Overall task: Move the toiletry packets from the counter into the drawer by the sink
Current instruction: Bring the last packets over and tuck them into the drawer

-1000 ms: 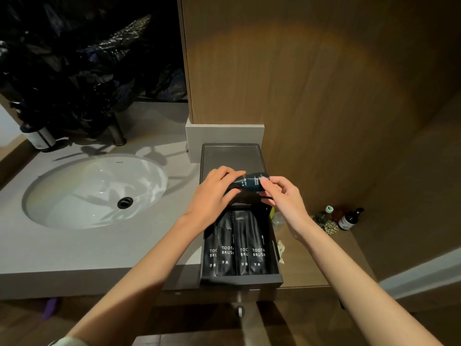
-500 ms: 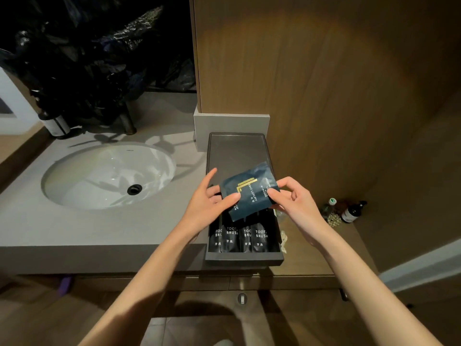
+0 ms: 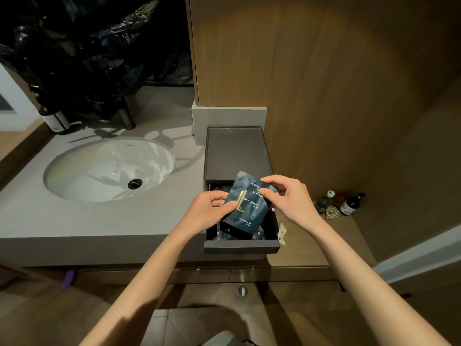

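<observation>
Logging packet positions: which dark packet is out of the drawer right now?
The shower cap packet, pinched between the left hand and right hand above the open drawer; the others lie inside.

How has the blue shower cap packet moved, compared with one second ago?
Yes. The shower cap packet, pinched by the left hand and right hand, came nearer the drawer front and turned face-up, covering the packets inside.

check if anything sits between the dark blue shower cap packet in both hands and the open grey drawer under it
Nothing visible blocks it. The dark blue shower cap packet, pinched by the left hand and right hand, hangs directly over the open grey drawer. Dark toothbrush packets already lie inside, so it would land on them.
</observation>
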`<action>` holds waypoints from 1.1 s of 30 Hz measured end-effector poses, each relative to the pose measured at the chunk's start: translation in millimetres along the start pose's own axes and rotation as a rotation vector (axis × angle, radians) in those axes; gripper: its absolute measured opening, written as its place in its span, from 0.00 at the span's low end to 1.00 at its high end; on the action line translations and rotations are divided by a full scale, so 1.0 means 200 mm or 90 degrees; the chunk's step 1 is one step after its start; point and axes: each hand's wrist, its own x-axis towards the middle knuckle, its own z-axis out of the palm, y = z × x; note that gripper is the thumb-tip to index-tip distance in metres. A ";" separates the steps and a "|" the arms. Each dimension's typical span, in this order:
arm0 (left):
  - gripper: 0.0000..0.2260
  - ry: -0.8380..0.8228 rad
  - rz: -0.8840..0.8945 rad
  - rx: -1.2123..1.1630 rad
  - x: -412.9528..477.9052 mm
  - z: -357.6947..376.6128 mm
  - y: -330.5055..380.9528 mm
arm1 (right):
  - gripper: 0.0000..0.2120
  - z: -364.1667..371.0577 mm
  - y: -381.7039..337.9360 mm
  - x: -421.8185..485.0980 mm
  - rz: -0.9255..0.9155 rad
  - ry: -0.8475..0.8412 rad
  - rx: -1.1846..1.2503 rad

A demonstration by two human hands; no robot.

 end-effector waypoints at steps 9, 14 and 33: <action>0.08 0.032 -0.119 -0.089 -0.01 0.00 -0.05 | 0.15 -0.01 0.02 0.01 -0.006 0.027 -0.018; 0.10 0.056 -0.163 -0.031 0.01 -0.01 -0.14 | 0.16 0.00 0.16 -0.06 0.060 0.039 -0.082; 0.20 -0.023 -0.177 0.275 0.19 0.29 -0.20 | 0.24 0.07 0.28 -0.12 0.169 -0.070 -0.128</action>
